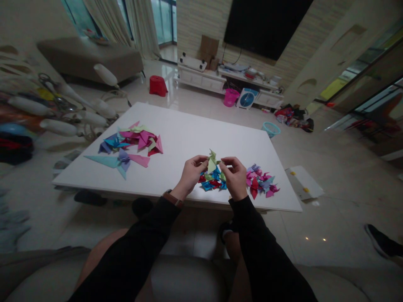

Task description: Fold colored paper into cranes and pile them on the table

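Observation:
A light green folded paper crane (pixel 212 162) is held up between my two hands, above the table. My left hand (pixel 192 171) pinches its left side and my right hand (pixel 233 174) pinches its right side. Just below lies a pile of blue, red and green folded paper pieces (pixel 208 185), partly hidden by the hands and the crane. To the right of my right hand sits a heap of pink, purple and red paper cranes (pixel 260 181). Farther left, pink, blue and green folded papers (pixel 141 138) form a loose cluster.
The white table (pixel 189 128) spreads before me. Beyond it stand a red stool (pixel 158 85), a pink bucket (pixel 231 97) and a blue-and-white fan (pixel 247 98). A teal basket (pixel 271 128) is past the right edge, and a lamp with several white shades (pixel 105 74) stands left.

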{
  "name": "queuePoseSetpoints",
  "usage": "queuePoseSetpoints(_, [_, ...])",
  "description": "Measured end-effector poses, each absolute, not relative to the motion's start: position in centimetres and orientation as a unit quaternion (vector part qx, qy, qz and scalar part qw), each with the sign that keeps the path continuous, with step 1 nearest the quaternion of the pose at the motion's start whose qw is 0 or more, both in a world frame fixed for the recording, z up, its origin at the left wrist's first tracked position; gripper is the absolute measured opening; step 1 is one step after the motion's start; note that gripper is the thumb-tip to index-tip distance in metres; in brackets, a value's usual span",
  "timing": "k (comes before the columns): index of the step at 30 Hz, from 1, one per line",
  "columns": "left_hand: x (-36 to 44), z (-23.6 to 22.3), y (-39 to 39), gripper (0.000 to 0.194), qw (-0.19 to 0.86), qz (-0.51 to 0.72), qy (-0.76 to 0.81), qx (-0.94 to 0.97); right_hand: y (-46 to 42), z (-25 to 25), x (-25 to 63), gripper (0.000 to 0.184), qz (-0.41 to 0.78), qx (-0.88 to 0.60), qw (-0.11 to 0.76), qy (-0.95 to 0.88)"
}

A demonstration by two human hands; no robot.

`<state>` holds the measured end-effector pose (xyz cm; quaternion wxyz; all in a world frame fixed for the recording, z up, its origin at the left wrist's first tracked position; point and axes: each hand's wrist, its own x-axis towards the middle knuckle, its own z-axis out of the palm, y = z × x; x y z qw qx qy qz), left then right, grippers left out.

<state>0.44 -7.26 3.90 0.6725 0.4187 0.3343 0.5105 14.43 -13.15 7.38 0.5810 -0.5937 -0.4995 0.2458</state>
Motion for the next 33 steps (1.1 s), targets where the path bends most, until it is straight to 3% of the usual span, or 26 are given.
queuePoseSetpoints(33, [0.69,3.17,-6.95,0.039,0.686,0.515,0.326,0.396,-13.13,7.19,14.76,0.014,0.170,-0.602,0.607,-0.491])
